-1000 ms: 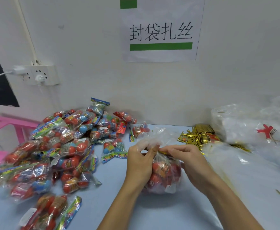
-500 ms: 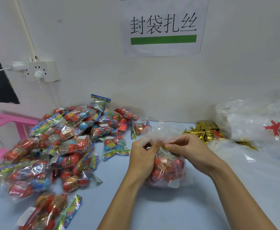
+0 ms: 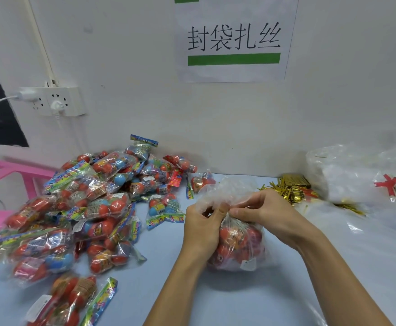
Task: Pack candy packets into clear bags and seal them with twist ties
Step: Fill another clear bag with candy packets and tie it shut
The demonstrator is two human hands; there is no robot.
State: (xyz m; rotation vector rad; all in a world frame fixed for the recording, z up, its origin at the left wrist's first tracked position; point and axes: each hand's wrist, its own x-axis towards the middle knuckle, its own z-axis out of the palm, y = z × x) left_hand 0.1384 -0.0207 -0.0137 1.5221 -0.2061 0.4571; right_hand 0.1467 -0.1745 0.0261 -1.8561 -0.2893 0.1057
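A clear bag (image 3: 239, 245) filled with red candy packets stands on the blue table in the middle. My left hand (image 3: 201, 229) grips the gathered neck of the bag from the left. My right hand (image 3: 265, 212) pinches the same neck from the right, fingertips meeting the left thumb. The bag's loose top (image 3: 225, 194) ruffles up above both hands. Any twist tie at the neck is hidden by my fingers. A large heap of candy packets (image 3: 79, 208) lies to the left. Gold twist ties (image 3: 291, 189) are piled behind my right hand.
A stack of clear bags (image 3: 361, 175) with a red tie lies at the right, more plastic sheeting (image 3: 368, 243) in front of it. The wall with a paper sign (image 3: 234, 41) and a power socket (image 3: 53, 102) stands close behind. A pink stool (image 3: 6, 170) is at the far left.
Both hands stay at the bag's neck and have shifted slightly. The view has tilted a little, so the scene sits lower in frame.
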